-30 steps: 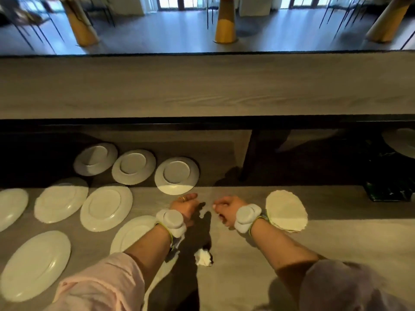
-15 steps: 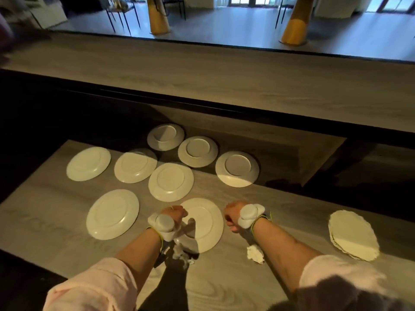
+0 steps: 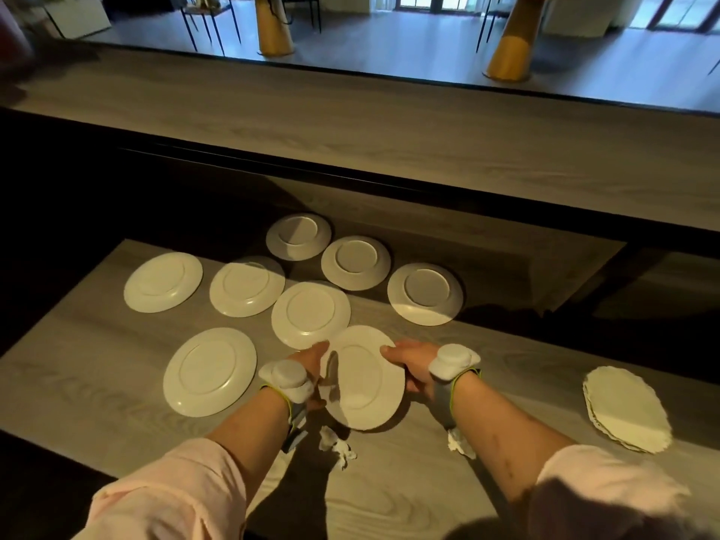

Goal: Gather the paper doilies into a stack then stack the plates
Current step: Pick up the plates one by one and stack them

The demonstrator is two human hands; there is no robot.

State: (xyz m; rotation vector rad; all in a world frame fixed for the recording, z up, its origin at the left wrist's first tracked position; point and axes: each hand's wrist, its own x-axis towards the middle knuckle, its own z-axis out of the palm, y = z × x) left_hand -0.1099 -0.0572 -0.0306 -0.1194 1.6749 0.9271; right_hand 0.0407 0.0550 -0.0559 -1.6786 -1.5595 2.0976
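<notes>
Both of my hands grip one white plate (image 3: 364,380) by its rim and hold it tilted just above the wooden counter (image 3: 97,391). My left hand (image 3: 311,364) is on its left edge, my right hand (image 3: 413,364) on its right edge. Several other white plates lie flat on the counter: a large one (image 3: 209,371) at the near left, one (image 3: 311,314) just behind the held plate, two more (image 3: 163,282) (image 3: 247,286) to the left, and smaller ones (image 3: 425,294) (image 3: 355,263) (image 3: 298,236) further back. The stack of paper doilies (image 3: 626,411) rests at the right.
Two crumpled white paper scraps (image 3: 337,448) (image 3: 459,446) lie on the counter under my forearms. A raised wooden shelf (image 3: 389,122) runs across behind the plates, with a dark gap below it. Beyond it are yellow table legs (image 3: 510,52) and chairs.
My view has swung left, bringing the plates to the middle and the doilies to the right. Both hands have reached forward and taken hold of the nearest plate, which is now lifted and tilted.
</notes>
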